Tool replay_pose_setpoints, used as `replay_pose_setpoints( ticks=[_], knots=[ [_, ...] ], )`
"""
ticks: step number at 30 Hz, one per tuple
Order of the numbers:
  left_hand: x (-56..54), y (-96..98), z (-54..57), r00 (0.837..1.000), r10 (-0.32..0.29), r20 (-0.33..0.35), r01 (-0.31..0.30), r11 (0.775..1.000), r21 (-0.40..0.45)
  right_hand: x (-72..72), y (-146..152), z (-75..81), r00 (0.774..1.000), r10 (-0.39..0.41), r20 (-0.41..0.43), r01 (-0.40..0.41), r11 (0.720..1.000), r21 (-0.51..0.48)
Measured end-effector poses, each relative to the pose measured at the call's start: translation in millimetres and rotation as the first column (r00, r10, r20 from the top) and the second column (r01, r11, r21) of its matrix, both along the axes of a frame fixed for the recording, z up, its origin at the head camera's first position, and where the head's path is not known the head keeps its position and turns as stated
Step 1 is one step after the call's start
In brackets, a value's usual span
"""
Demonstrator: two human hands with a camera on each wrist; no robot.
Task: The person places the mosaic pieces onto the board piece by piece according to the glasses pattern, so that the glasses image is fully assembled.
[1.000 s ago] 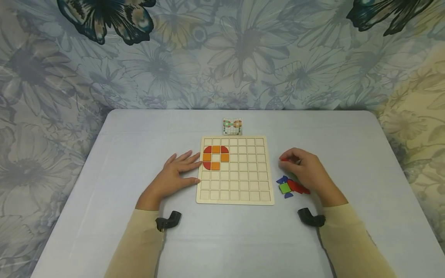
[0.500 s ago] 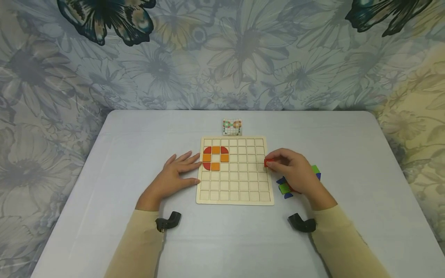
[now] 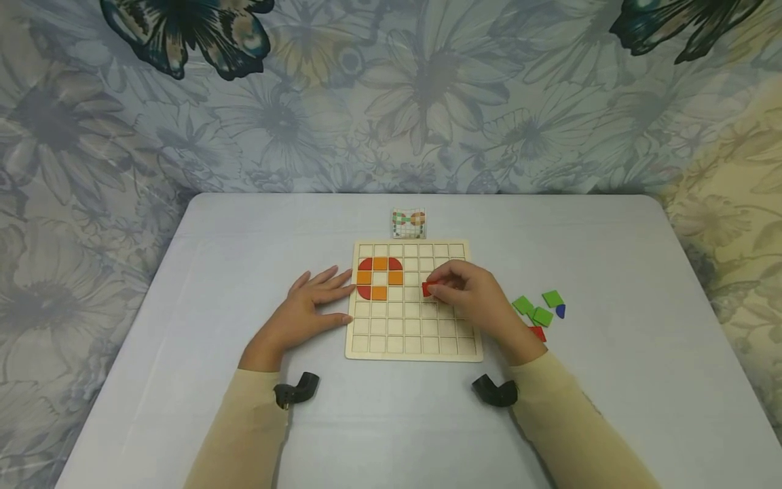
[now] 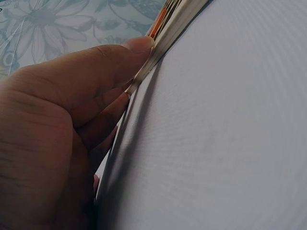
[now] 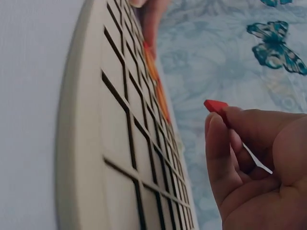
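Note:
A square wooden grid board lies in the middle of the table, with red rounded tiles and orange square tiles set in its upper left cells. My left hand rests by the board's left edge, fingers spread, thumb and fingertips touching the rim; the left wrist view shows the thumb against that edge. Between thumb and fingertips my right hand pinches a small red tile above the right half of the board. The fingers cover part of this tile, so its full shape is hidden.
Right of the board lie loose green square tiles, a blue rounded tile and a red tile, partly behind the right wrist. A small pattern card sits behind the board. A flowered wall covering stands beyond the table.
My right hand has carried the red tile leftward from beside the loose tiles to above the board. Green tiles formerly hidden by it now show. The left hand has stayed in place.

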State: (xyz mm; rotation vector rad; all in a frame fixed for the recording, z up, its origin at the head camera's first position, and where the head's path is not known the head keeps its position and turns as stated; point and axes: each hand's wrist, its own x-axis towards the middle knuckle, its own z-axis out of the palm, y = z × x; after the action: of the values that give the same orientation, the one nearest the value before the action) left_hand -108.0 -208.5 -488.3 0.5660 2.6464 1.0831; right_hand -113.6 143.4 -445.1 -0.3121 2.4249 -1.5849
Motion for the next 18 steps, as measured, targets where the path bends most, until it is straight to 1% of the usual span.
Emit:
replay_pose_setpoints(
  ticks=[3, 11, 14, 18],
  knots=[
    [-0.4, -0.2, -0.7, 1.0, -0.003, -0.006, 0.003, 1.0, 0.003, -0.3, -12, -2.9, 1.0, 0.005, 0.004, -0.005, 0.999, 0.033],
    [-0.4, -0.6, -0.7, 1.0, -0.004, -0.007, 0.004, 1.0, -0.007, -3.6, -40, -11.7, 0.999, -0.016, 0.052, 0.015, 1.0, 0.008],
    [-0.4, -0.1, -0.2, 1.0, -0.004, -0.005, 0.004, 1.0, -0.01, -4.2, -50, -15.6, 0.998, -0.033, 0.054, 0.032, 0.999, 0.021],
    [-0.2, -0.1, 0.4, 1.0, -0.006, -0.001, 0.006, 1.0, 0.001, -3.0, -60, -21.2, 0.999, -0.037, 0.032, 0.034, 0.997, 0.067]
  ],
)
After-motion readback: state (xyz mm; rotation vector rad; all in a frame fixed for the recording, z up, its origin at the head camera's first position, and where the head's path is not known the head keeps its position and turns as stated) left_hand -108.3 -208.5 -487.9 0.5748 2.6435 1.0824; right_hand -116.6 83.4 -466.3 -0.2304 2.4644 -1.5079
